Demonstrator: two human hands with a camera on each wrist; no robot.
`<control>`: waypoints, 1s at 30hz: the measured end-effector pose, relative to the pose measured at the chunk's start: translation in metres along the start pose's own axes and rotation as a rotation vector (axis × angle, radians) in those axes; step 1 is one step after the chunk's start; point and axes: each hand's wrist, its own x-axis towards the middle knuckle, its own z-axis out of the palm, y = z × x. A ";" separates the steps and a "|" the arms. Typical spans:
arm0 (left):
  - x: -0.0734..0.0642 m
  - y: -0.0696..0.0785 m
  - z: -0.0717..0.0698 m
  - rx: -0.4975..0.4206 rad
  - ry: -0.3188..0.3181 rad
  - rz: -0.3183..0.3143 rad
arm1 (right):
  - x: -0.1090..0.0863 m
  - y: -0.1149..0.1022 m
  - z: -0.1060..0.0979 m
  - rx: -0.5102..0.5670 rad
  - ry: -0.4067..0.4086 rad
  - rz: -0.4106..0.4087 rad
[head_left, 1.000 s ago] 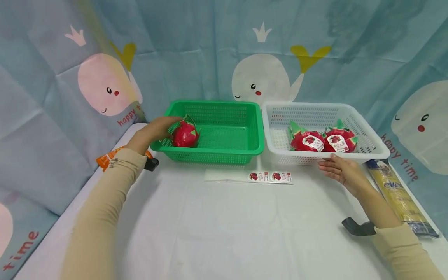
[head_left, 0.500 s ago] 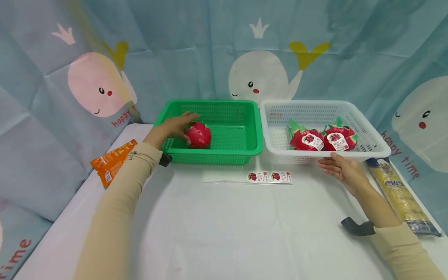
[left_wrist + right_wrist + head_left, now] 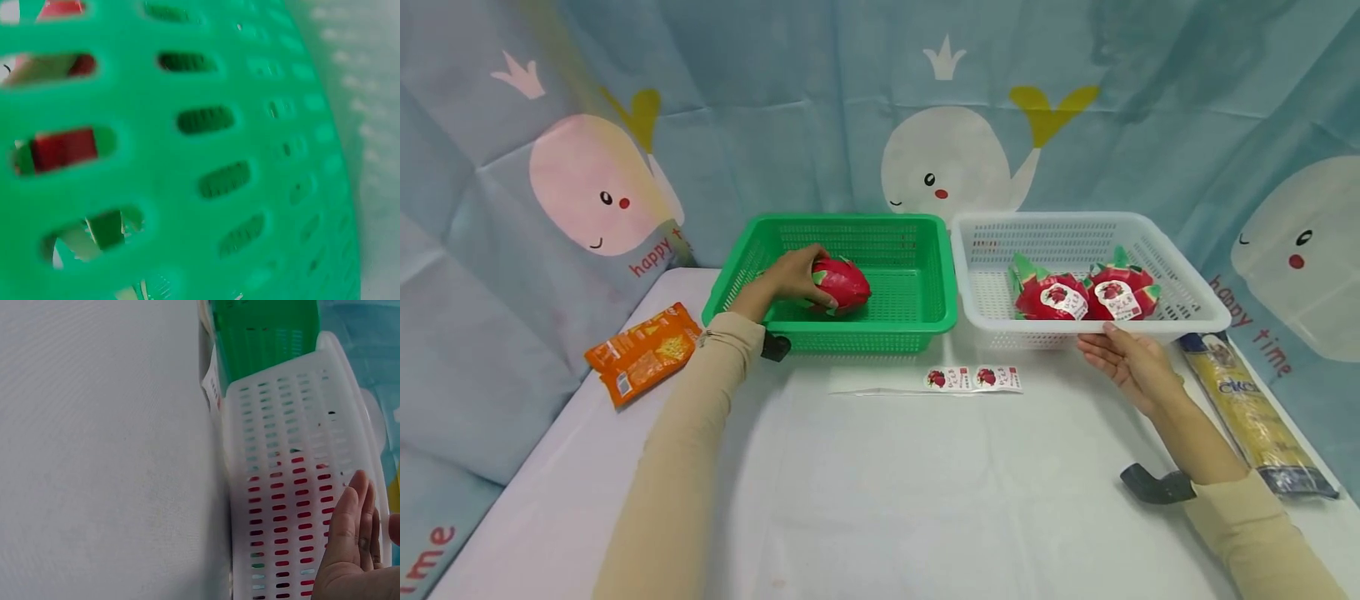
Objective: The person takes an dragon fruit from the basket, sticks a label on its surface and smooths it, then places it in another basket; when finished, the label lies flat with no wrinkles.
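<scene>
Inside the green basket [image 3: 880, 327], my left hand [image 3: 792, 277] grips a red dragon fruit [image 3: 852, 287] from its left side, thumb in front and fingers over the top. The left wrist view is mostly filled by the slotted green basket wall [image 3: 156, 156], with bits of red fruit behind the slots. My right hand [image 3: 1131, 365] holds the front rim of the white basket [image 3: 1015, 325], thumb at the rim and fingers along the outer wall [image 3: 275, 487]. Two dragon fruits, the left one [image 3: 1037, 302] and the right one [image 3: 1138, 279], lie in the white basket with round labels on them.
A strip with two printed stickers [image 3: 970, 378] lies on the white table [image 3: 887, 483] before the baskets. An orange snack packet [image 3: 643, 354] is at the left. A long yellow packet [image 3: 1251, 408] lies by the right arm. Whale-print cloth [image 3: 820, 158] hangs behind.
My left hand has moved right within the green basket and closed round the dragon fruit, which shifted right and now lies on its side. The right hand keeps its place at the white basket.
</scene>
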 end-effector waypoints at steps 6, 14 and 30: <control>-0.011 0.018 -0.012 0.010 0.138 0.069 | -0.001 -0.003 0.002 0.023 0.024 0.027; -0.069 0.104 -0.018 -0.038 0.337 0.158 | -0.001 -0.005 0.006 0.043 0.096 0.056; -0.160 0.161 0.134 0.034 0.236 0.266 | 0.000 0.000 0.009 0.024 0.105 0.034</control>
